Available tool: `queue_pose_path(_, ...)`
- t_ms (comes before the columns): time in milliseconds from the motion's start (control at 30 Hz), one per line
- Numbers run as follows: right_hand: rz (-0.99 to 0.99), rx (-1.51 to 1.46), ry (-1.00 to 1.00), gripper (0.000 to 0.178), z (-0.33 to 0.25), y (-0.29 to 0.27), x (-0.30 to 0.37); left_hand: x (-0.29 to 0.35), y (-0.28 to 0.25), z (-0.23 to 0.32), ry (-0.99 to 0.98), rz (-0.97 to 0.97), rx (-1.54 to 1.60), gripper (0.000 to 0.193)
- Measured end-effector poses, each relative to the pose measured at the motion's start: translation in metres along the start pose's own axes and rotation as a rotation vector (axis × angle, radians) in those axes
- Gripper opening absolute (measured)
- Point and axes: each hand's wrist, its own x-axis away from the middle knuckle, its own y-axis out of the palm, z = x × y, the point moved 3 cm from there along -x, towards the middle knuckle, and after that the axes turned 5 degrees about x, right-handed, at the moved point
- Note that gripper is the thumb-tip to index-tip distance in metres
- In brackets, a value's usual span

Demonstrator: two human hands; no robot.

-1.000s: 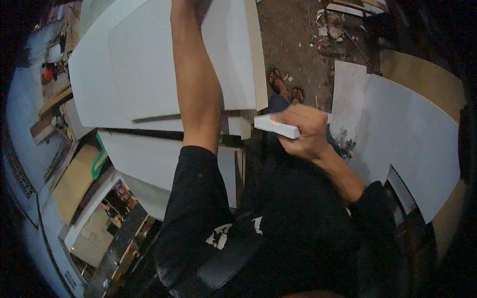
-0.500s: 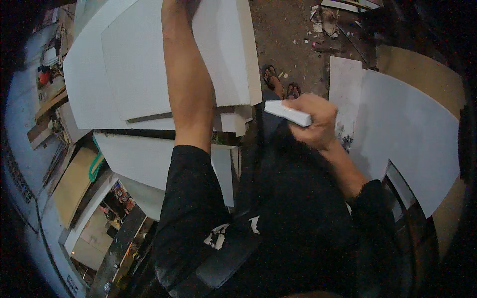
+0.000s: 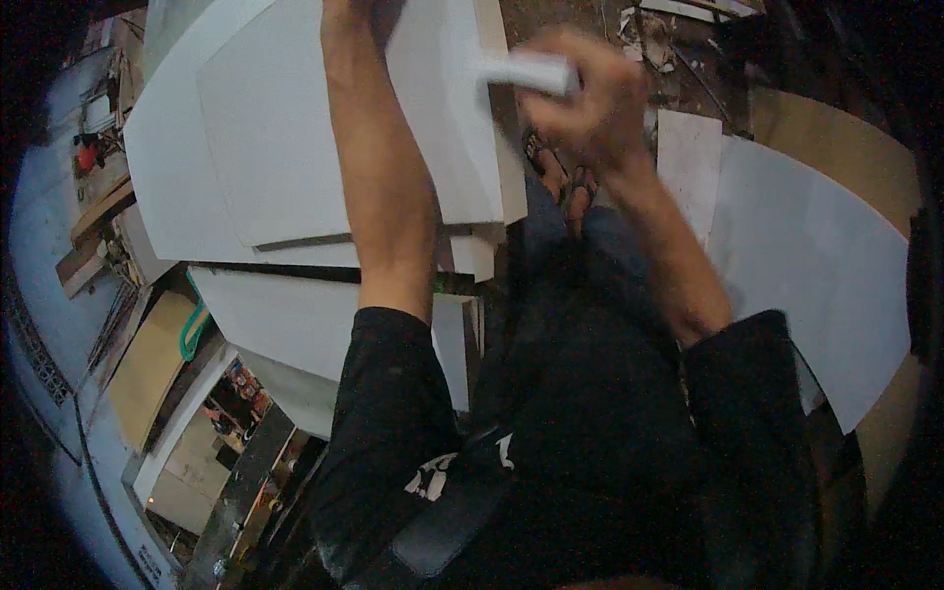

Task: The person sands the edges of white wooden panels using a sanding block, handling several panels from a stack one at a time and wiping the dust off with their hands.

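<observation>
My right hand [image 3: 595,103] is closed around a small white rectangular block [image 3: 531,74], both smeared by motion. It is raised by the right edge of a large white panel [image 3: 285,128], and the block's tip overlaps that edge in the picture; whether they touch I cannot tell. My left arm stretches forward across the same panel. Only the wrist end of my left hand [image 3: 362,10] shows at the top edge, so its fingers are hidden. A narrow strip [image 3: 305,242] lies along the panel's near edge.
Below the panel is another white board [image 3: 275,310]. On the right, a big white sheet [image 3: 806,265] leans over a brown one [image 3: 836,147]. Scraps [image 3: 644,44] litter the dirt floor. Wood offcuts [image 3: 98,211] and a green loop [image 3: 194,329] are at the left.
My right hand has moved up and forward with the white block, from near my lap to the panel's right edge. My left arm has barely shifted.
</observation>
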Motion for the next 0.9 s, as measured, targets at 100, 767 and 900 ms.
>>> queue_pose_path(100, -0.020, -0.072, -0.075, 0.030, -0.021, -0.007, 0.083, 0.006, -0.005, 0.004, -0.025, 0.014, -0.098, 0.029)
queue_pose_path(767, -0.026, 0.001, -0.043, 0.024, -0.023, -0.010, 0.062, -0.014, -0.001, -0.038, -0.096, 0.014, -0.171, 0.034)
queue_pose_path(900, -0.002, -0.089, 0.040, 0.029, 0.019, 0.006, -0.054, -0.005, 0.001, -0.021, -0.023, 0.050, -0.104, 0.028)
